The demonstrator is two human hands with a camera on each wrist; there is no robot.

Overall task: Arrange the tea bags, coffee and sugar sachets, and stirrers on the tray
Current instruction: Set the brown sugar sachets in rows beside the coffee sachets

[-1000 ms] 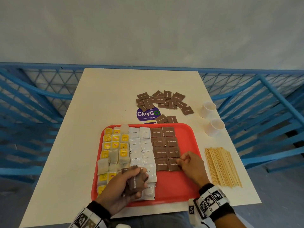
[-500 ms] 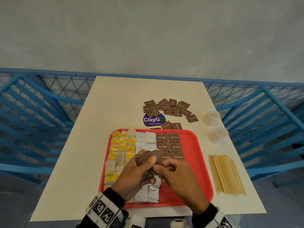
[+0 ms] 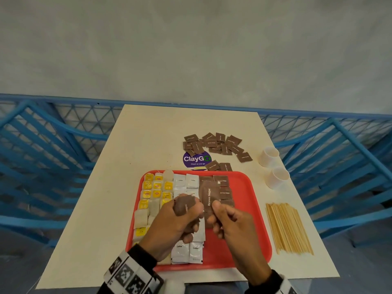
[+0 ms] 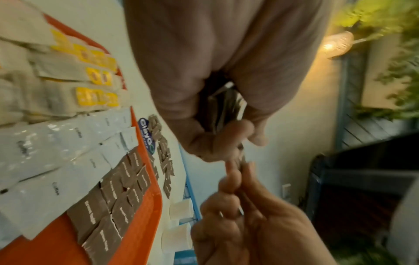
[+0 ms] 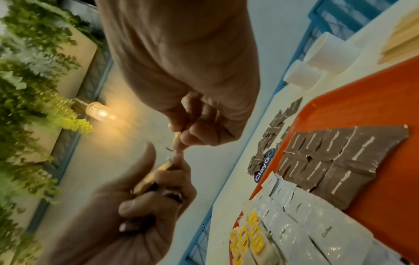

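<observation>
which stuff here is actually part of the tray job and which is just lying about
Part of the job:
- red tray
- tea bags
- coffee sachets
- brown sugar sachets on the tray
- loose brown sugar sachets on the table
- single brown sugar sachet in the right hand
- sachet stack in the left hand
- wooden stirrers

Just lying about:
- two white cups
- ClayGo sticker

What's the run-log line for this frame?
left hand: grips stack of brown sugar sachets | right hand: pinches one brown sugar sachet above red plastic tray | wooden stirrers: on table, off tray
</observation>
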